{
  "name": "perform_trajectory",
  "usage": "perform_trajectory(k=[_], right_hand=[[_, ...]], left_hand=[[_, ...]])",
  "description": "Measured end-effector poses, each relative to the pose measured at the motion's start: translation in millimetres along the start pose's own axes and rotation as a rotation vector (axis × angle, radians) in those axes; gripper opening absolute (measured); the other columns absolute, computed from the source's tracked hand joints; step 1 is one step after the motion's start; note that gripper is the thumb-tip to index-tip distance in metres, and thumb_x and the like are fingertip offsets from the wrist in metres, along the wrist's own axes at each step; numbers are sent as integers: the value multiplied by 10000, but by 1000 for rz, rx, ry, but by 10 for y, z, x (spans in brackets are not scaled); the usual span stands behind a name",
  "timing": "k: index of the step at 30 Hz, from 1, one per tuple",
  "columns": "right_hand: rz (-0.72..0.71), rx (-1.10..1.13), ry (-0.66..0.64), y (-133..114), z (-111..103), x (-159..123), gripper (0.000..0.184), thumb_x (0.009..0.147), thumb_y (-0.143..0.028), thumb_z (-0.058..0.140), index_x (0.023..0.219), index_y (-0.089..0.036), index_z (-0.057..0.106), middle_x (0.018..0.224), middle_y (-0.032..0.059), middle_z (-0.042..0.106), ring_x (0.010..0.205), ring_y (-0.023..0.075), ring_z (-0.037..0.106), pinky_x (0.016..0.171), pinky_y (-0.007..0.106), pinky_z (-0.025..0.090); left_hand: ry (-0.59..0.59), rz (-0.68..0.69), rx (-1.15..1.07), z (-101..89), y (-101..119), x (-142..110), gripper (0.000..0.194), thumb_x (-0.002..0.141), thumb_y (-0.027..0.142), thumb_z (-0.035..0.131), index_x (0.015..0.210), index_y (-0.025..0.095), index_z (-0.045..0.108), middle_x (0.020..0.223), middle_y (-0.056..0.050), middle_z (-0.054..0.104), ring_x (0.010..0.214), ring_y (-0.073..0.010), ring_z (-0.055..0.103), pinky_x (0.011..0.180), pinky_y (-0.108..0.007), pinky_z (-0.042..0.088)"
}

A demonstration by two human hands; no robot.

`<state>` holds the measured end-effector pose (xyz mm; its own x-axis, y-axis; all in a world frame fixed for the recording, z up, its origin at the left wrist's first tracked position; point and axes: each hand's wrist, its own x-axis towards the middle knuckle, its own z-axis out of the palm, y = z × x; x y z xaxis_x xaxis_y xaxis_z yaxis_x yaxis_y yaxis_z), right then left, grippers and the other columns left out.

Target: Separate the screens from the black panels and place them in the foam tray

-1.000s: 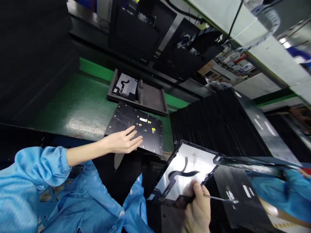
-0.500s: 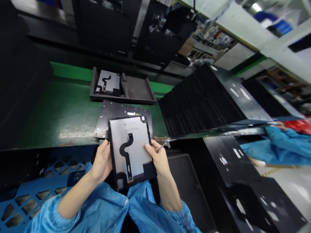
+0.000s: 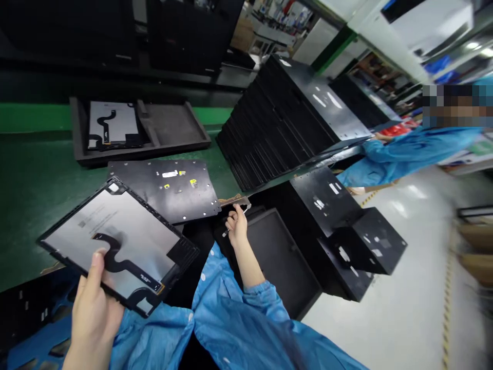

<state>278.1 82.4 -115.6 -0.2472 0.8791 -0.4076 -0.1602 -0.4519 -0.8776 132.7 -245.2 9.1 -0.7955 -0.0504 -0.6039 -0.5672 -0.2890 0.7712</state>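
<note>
My left hand (image 3: 94, 308) grips a flat display panel (image 3: 119, 239) by its near edge, thumb on top. The panel is grey with a black frame and a curved black flex cable across it, and it is held tilted over the green bench at lower left. My right hand (image 3: 236, 226) is closed on thin metal tweezers (image 3: 242, 209) near the bench's front edge. A black metal plate (image 3: 169, 187) with small yellow stickers lies flat on the bench between both hands.
A black foam tray (image 3: 169, 128) at the back holds another panel in its left compartment. A leaning stack of black trays (image 3: 277, 128) stands to the right. Black boxes (image 3: 346, 226) sit lower right. Another person's blue sleeve (image 3: 389, 151) reaches in at right.
My right hand let go of the panel and moved right with the tweezers. My left hand carried the panel to the left. The view swung right.
</note>
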Motion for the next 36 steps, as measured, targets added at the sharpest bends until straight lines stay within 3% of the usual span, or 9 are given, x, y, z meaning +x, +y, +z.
perform_trajectory(k=[3, 8, 13, 18, 23, 27, 29, 32, 36], right_hand=[[-43, 43, 4, -26, 110, 170, 645, 690, -618, 940, 1023, -237, 541, 780, -91, 623, 436, -6, 221, 401, 187, 115], [-150, 55, 8, -76, 217, 288, 601, 708, -480, 954, 921, -251, 440, 705, -146, 411, 455, -3, 202, 411, 185, 131], [-39, 142, -48, -119, 202, 255, 604, 695, -428, 957, 1008, -272, 464, 776, -143, 463, 458, -3, 200, 416, 189, 119], [18, 178, -99, -148, 229, 159, 599, 705, -380, 946, 1122, -298, 525, 791, -144, 486, 461, 0, 201, 424, 179, 110], [53, 129, -221, -35, 280, -39, 702, 742, -337, 935, 1327, -351, 546, 707, -165, 379, 457, 19, 180, 428, 174, 118], [28, 28, -231, 75, 223, -209, 815, 730, -379, 962, 1431, -336, 551, 837, -127, 591, 474, 10, 261, 427, 172, 136], [21, 25, -181, 53, 145, -290, 714, 745, -442, 960, 1353, -273, 628, 877, -85, 639, 478, 5, 262, 428, 182, 140], [33, 96, -194, -132, 3, -425, 488, 791, -515, 936, 1079, -193, 709, 777, -69, 579, 474, -1, 193, 440, 201, 127], [72, 236, -339, -509, -147, -655, 540, 754, -528, 981, 806, -206, 551, 726, -102, 468, 483, 3, 137, 455, 204, 157]], left_hand=[[34, -18, -47, 79, 11, -80, 172, 934, 380, 849, 1080, 300, 807, 1242, 48, 834, 1368, -176, 690, 976, -216, 665], [57, 9, 2, 74, -47, -108, 168, 924, 425, 861, 1048, 316, 828, 1218, 58, 837, 1407, -169, 669, 1043, -192, 629], [39, 39, 25, 99, -95, -75, 200, 922, 451, 875, 1072, 327, 828, 1201, 72, 838, 1395, -151, 677, 1172, -217, 567], [-4, 84, 35, 252, -113, -119, 235, 867, 448, 919, 1026, 303, 826, 1171, 68, 847, 1363, -174, 701, 1172, -235, 572], [-52, 76, 42, 321, -151, -190, 157, 922, 426, 870, 1035, 324, 833, 1189, 65, 851, 1412, -175, 678, 1173, -221, 570], [-20, 97, 73, 249, -145, -215, 175, 917, 455, 866, 1034, 330, 828, 1191, 64, 854, 1420, -181, 676, 1172, -222, 566], [-1, 114, 96, 197, -122, -223, 172, 914, 470, 867, 1035, 353, 831, 1210, 75, 852, 1431, -182, 671, 1172, -220, 562], [25, 127, 126, 149, -81, -235, 148, 928, 481, 852, 1041, 389, 829, 1248, 96, 844, 1460, -171, 651, 1185, -223, 547], [35, 130, 129, 181, -57, -248, 105, 957, 464, 815, 1002, 369, 813, 1246, 97, 843, 1469, -176, 645, 1228, -262, 524]])
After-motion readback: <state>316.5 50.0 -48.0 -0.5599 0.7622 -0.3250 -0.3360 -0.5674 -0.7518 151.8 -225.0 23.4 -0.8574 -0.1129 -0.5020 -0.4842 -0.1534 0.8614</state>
